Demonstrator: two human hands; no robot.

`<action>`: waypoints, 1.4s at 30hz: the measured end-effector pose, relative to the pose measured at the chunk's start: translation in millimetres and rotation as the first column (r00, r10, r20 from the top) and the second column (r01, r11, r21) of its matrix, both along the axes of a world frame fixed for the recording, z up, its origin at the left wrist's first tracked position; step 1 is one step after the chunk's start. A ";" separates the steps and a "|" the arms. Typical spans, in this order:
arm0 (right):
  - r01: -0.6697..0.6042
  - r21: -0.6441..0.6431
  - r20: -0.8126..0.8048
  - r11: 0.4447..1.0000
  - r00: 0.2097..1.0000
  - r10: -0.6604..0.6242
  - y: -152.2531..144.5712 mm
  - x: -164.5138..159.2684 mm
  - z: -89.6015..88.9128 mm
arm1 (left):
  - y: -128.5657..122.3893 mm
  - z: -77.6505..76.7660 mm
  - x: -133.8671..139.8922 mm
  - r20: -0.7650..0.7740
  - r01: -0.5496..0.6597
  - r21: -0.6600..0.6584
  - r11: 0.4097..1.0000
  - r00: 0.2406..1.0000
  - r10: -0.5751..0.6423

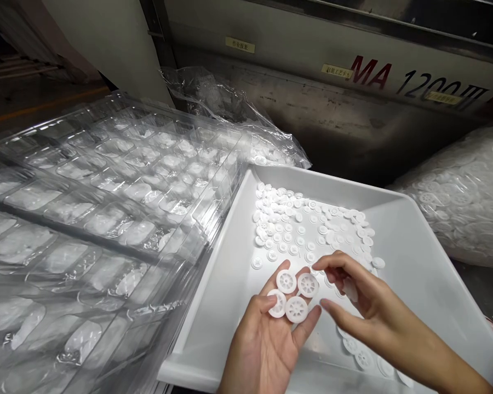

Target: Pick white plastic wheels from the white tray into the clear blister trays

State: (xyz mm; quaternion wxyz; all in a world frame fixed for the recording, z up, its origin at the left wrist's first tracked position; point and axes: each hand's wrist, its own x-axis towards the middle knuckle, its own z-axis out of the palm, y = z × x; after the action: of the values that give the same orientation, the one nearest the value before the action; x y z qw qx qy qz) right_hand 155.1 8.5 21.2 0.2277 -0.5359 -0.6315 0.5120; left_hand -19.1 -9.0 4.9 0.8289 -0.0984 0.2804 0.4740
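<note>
White spoked plastic wheels [286,281], four of them, lie flat and close together across the fingers of the upturned left hand [273,336], above the pale plastic bin [414,241]. The left thumb presses on the rim of the nearest-left wheel, while the other three mostly rest on the fingers. Beside it, the right hand [365,298] has its thumb and forefinger spread, with nothing between their tips; a small white piece [350,289] sits in its curled fingers, seen too edge-on to identify.

For good handling, I would keep the left palm level, since only one wheel looks pinned, and lift by the rims so the thin spokes take no load. Holding them over the bin seems wise: a dropped one would land among the loose wheels [272,255] scattered on its floor.

Left of the bin, clear compartmented trays [216,219] hold whitish contents; a clear bag [230,104] lies behind, and a bulging bag of wheels [468,191] stands right, before the machine panel [296,82] marked "MA 1200".
</note>
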 end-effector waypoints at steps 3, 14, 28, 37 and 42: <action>-0.079 0.047 0.159 0.996 0.985 0.070 -1.2 -3.7 -2.5 | -1.6 -0.3 1.6 -0.019 0.020 0.040 0.999 1.000 -0.020; -0.029 -0.015 0.013 0.999 0.999 0.030 3.4 -3.8 -3.8 | -2.5 -0.4 1.3 -0.091 0.055 0.081 0.995 0.995 -0.048; 0.016 -0.109 -0.219 0.994 0.975 -0.039 -2.5 7.0 1.6 | -0.6 -4.2 -1.9 0.060 -0.016 0.004 1.000 0.998 0.016; -0.156 0.155 0.095 0.975 0.985 0.142 -10.1 1.7 -2.4 | -2.3 -7.4 5.1 -0.009 -0.088 0.027 0.996 0.996 0.089; -0.250 0.339 0.242 0.907 0.955 0.173 -13.7 -15.8 -13.4 | -1.8 -7.8 5.4 -0.028 -0.054 0.016 0.998 0.998 0.055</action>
State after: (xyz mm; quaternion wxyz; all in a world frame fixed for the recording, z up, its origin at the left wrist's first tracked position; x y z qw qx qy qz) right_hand 139.3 -5.2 7.8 0.1996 -0.4624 -0.7905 0.3485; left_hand -13.7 -10.9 -3.0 0.8123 -0.0930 0.2859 0.4998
